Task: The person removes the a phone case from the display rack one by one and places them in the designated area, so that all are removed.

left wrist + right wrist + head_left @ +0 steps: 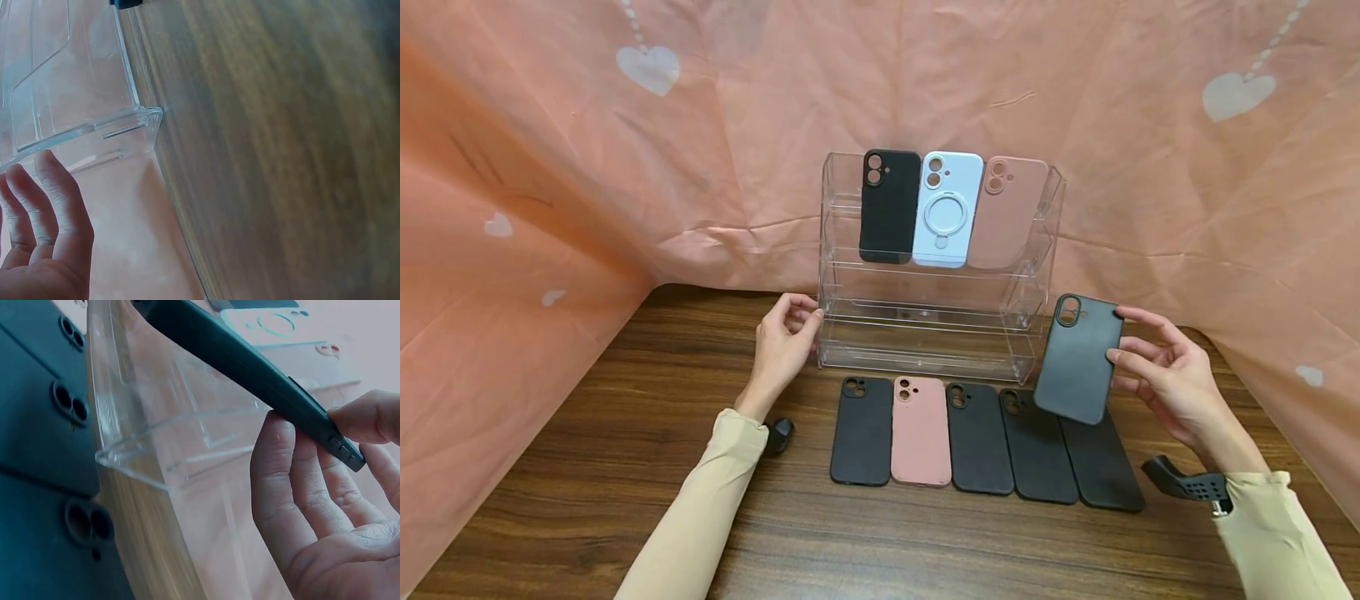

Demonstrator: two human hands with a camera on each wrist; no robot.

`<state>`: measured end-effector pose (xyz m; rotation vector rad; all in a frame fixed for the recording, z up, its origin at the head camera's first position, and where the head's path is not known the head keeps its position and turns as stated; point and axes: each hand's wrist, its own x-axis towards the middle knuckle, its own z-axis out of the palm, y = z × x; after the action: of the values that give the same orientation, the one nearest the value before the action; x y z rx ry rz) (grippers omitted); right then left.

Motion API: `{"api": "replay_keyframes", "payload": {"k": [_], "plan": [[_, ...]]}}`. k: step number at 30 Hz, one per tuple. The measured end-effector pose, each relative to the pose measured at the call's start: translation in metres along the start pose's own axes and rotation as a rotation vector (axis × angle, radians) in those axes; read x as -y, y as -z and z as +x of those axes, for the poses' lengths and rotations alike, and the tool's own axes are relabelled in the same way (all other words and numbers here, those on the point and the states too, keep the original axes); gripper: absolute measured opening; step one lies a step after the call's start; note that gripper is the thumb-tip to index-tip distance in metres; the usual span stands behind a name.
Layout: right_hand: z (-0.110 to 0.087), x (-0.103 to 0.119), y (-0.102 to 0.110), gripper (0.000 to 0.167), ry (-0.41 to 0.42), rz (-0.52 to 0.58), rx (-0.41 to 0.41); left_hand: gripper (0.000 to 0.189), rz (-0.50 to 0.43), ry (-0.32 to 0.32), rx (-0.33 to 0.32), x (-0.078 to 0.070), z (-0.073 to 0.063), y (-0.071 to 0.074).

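A dark, smoky phone case (pixel 1078 358) is pinched at its right edge by my right hand (pixel 1176 379). It is raised above the right end of a row of cases; in the right wrist view the same phone case (pixel 250 369) appears edge-on, thumb on one side and fingers on the other. My left hand (pixel 786 337) holds the left side of a clear tiered display stand (pixel 917 315), its fingers (pixel 59 194) bent at the stand's edge; the thumb is out of the left wrist view. On the top tier stand a black case (pixel 890 212), a white ring case (pixel 950 237) and a pink case (pixel 1011 212).
Before the stand lie a black case (pixel 861 433), a pink case (pixel 921 433) and several more black cases (pixel 981 442) side by side. The wooden table (pixel 625 450) is backed by a peach curtain (pixel 737 150) with white hearts.
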<state>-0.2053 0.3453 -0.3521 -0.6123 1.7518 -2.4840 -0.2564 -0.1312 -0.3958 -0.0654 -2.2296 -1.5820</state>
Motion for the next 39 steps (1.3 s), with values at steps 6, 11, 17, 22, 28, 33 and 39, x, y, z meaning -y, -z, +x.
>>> {"api": "replay_keyframes", "payload": {"k": [6, 11, 17, 22, 28, 33, 39], "plan": [[-0.008, 0.002, 0.016, 0.063, -0.01, 0.035, -0.009, 0.014, -0.007, 0.003, 0.0, 0.0, 0.0, 0.0], [-0.015, 0.004, 0.028, 0.064, -0.027, 0.064, -0.012, 0.014, -0.01, 0.01, 0.006, -0.001, 0.0, 0.0], [-0.026, 0.006, 0.042, 0.063, -0.052, 0.046, -0.022, 0.014, -0.009, 0.009, 0.005, 0.0, 0.0, 0.0], [-0.037, 0.005, 0.055, 0.062, -0.071, 0.015, -0.048, 0.014, -0.008, 0.008, 0.002, -0.001, 0.0, 0.001], [-0.051, 0.002, 0.069, 0.061, -0.11, -0.035, -0.05, 0.014, -0.009, 0.013, 0.006, 0.0, 0.001, 0.0], [-0.06, 0.002, 0.082, 0.059, -0.154, -0.058, -0.034, 0.014, -0.014, 0.009, 0.008, -0.001, 0.0, 0.001], [-0.071, 0.001, 0.094, 0.059, -0.21, -0.092, -0.028, 0.014, -0.017, 0.004, 0.009, -0.001, 0.0, 0.001]]}}
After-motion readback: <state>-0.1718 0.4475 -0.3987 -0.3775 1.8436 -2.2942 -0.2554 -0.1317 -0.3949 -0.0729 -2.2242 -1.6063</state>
